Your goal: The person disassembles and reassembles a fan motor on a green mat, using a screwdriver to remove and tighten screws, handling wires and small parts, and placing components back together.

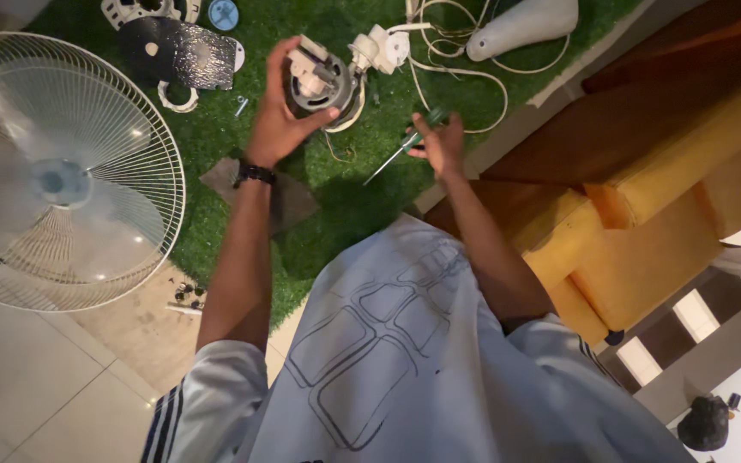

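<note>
Left grip clasps fan motor; right grip clasps green-handled screwdriver.

A single head-worn view looks steeply down from close above onto the green mat and floor.

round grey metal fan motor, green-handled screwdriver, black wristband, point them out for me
round grey metal fan motor [319,86], head view, on its round housing, gripped by the left hand [274,129]
green-handled screwdriver [418,137], head view, on the handle in the right hand [443,147]
black wristband [254,174], head view, on the strap
</note>
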